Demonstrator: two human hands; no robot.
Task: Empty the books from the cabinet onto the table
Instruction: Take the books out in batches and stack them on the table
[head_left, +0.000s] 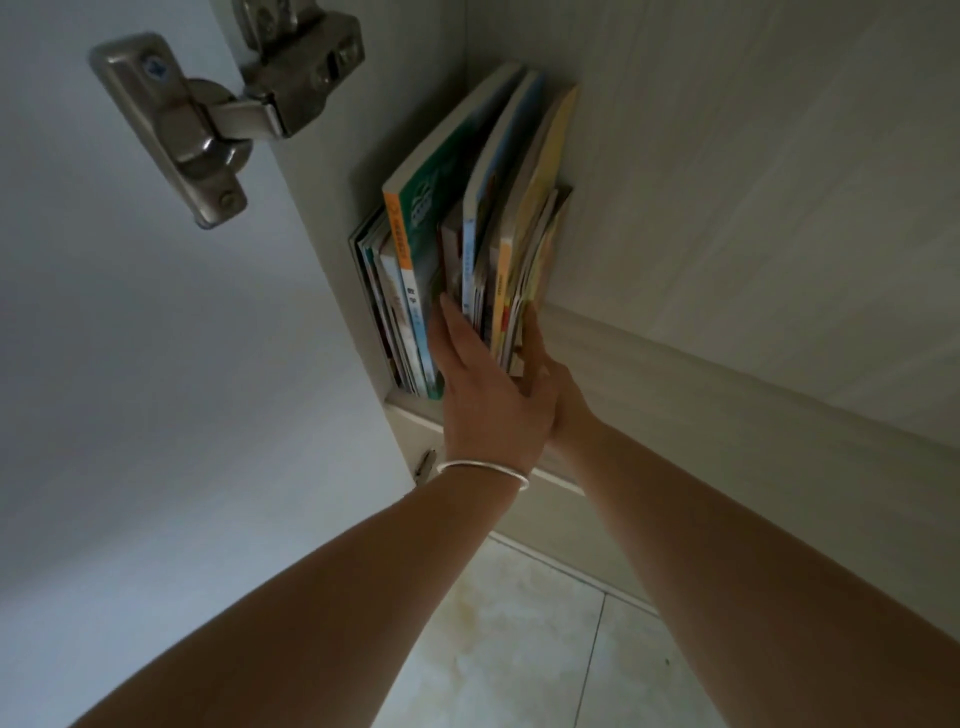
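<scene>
Beside door hinge (228, 119), books (467, 249) (upright), both hands (488, 395) clasping

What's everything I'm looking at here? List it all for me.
Books: a dozen or so, exact count unclear; green, orange, blue, yellow; upright, leaning, at the cabinet's left end.
Cabinet: one, pale wood-grain, surrounding the books.
Cabinet door: one, white, open at left.
Hinge: one, silver metal, top left.
Floor tiles: cream, below, between the arms.
Bracelet: one, silver, on the left wrist.
Left hand: fingers pushed between books.
Right hand: against the right-side books.
</scene>
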